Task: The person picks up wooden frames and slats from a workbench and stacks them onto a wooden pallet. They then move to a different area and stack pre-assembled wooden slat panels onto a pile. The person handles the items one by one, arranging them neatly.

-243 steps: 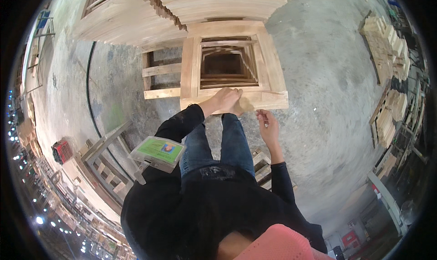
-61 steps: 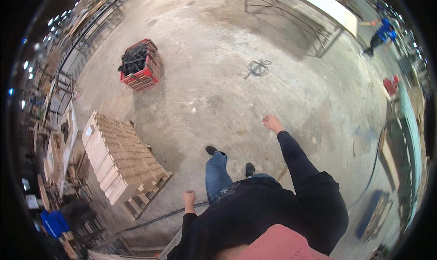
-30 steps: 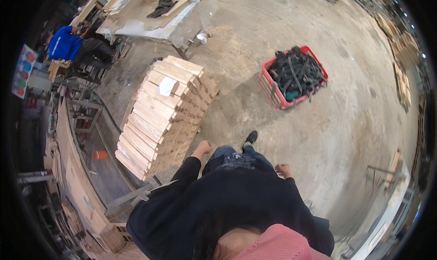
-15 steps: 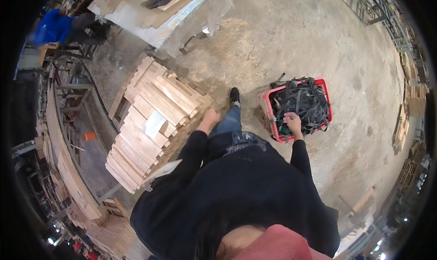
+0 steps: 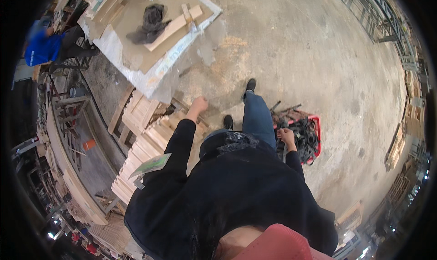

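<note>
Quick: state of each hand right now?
Left hand: closed, loosely curled, nothing visible in it.
Right hand: partly curled, seen against black straps in the red basket; can't tell if holding anything.

The concrete floor (image 5: 291,46) looks matt and worn here, blotched and scuffed. Beside the walker, the crate (image 5: 319,144) is red plastic, heaped with black straps (image 5: 306,137) that look like dull webbing. Opposite, the stacked boards (image 5: 143,144) are pale, bare wood, matt on the face. Wrinkled, whitish plastic sheeting (image 5: 141,84) with a slight sheen drapes the table, a smooth wooden plank (image 5: 166,34) lying on top. The walker wears blue denim jeans (image 5: 259,119) and a soft black cloth top (image 5: 246,182), smeared whitish near the hem; the badge holder (image 5: 152,164) seems glossy clear plastic.
</note>
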The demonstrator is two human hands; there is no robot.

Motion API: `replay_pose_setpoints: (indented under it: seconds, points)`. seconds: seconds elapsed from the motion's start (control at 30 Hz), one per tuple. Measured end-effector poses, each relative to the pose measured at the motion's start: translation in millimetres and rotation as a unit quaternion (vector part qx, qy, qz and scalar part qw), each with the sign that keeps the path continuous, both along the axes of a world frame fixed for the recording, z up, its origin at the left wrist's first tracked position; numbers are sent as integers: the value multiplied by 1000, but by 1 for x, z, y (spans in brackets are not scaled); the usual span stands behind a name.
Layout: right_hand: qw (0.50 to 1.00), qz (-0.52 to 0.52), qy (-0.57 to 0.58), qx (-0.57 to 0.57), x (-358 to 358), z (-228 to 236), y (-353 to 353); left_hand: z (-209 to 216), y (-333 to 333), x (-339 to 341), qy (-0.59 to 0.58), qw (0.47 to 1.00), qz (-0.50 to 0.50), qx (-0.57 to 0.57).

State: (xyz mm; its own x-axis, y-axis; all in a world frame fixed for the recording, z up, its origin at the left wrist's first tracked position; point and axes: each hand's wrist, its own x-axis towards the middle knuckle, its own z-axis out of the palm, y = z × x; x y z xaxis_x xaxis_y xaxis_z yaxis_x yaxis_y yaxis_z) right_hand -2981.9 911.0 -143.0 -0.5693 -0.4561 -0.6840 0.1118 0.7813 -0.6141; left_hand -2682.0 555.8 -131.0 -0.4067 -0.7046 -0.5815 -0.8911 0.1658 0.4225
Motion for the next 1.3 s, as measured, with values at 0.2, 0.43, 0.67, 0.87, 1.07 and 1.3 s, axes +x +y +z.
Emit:
replay_pose_setpoints:
  seconds: [0.2,0.43,0.67,0.87,1.07,1.3]
  points:
    - [991,97,27,93,-136,-40,-72,12,-70,-81,-92,993,-27,66]
    - [996,54,4,67,-342,-14,-250,22,-170,-238,-14,998,43,52]
    - [987,124,104,-22,-474,17,-449,9,-289,-385,102,988,112,12]
    - [959,263,110,3,-547,-4,-566,7,-393,-450,45,995,87,12]
    - [978,134,-69,143,-577,-6,-650,47,-517,-466,-99,979,157,87]
    - [987,128,-13,97,-649,29,-827,8,-698,-531,-8,998,67,-18]
